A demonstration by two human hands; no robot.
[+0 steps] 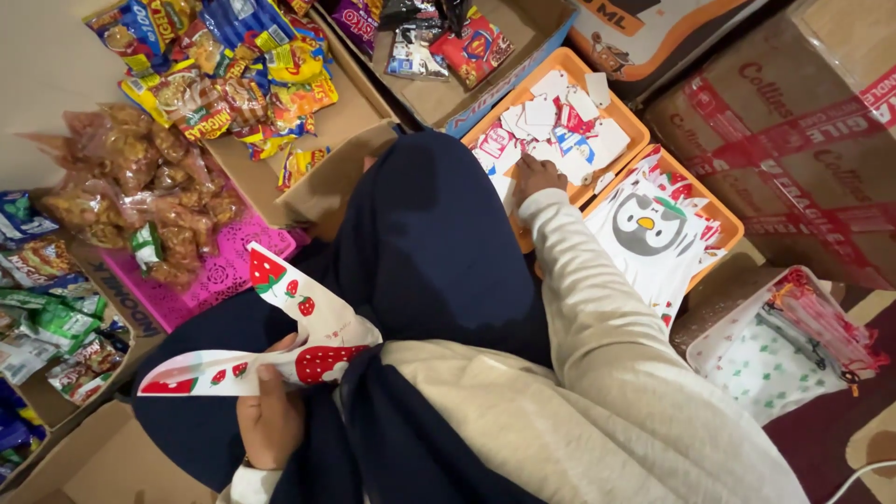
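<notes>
Left hand (pixel 271 411) closed around a white strawberry-print bag (pixel 280 345), held over the lap beside a pink perforated tray (pixel 219 280) of snack packets (pixel 149 187). Right hand (pixel 537 175) reaching forward, fingers spread narrowly on small white paper tags (pixel 560 126) inside an orange tray (pixel 623 117). Just beside, a second orange tray (pixel 723 224) with penguin-print bags (pixel 653 233).

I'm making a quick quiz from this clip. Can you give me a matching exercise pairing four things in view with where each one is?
Things:
1. strawberry bag
2. small cards
3. penguin bags
4. clear snack packs

Places:
A. on the pink tray
B. in the left hand
C. in the orange tray under the right hand
D. in the nearer orange tray

Pairs: 1-B, 2-C, 3-D, 4-A
</notes>
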